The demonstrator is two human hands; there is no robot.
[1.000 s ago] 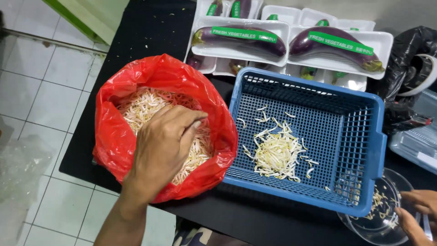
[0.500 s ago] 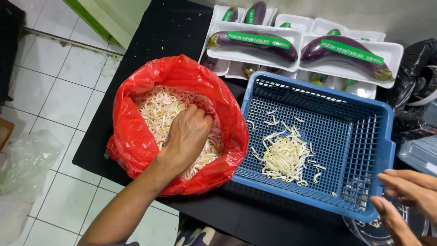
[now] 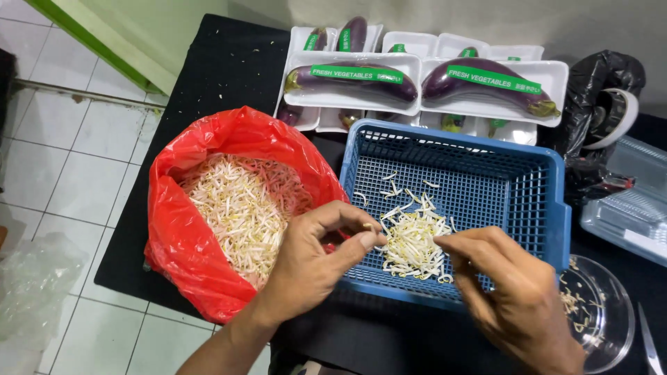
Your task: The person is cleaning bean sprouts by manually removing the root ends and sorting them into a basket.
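A red plastic bag (image 3: 182,229) full of pale bean sprouts (image 3: 233,201) lies open on the black table. Right of it stands a blue mesh basket (image 3: 500,173) with a small heap of sprouts (image 3: 411,243) inside. My left hand (image 3: 313,260) hovers at the basket's near left edge, thumb and fingers pinched on a few sprouts. My right hand (image 3: 511,292) is over the basket's near rim, thumb and forefinger pinching a sprout by the heap.
White foam trays with wrapped purple eggplants (image 3: 354,78) line the back of the table. A clear round bowl (image 3: 601,312) with sprout scraps sits at the right front. A black bag (image 3: 597,90) and clear plastic boxes (image 3: 632,201) lie at the right. Tiled floor (image 3: 55,173) is to the left.
My left hand has come out of the red bag with sprouts and moved right to the basket. My right hand has moved left from the bowl to the heap.
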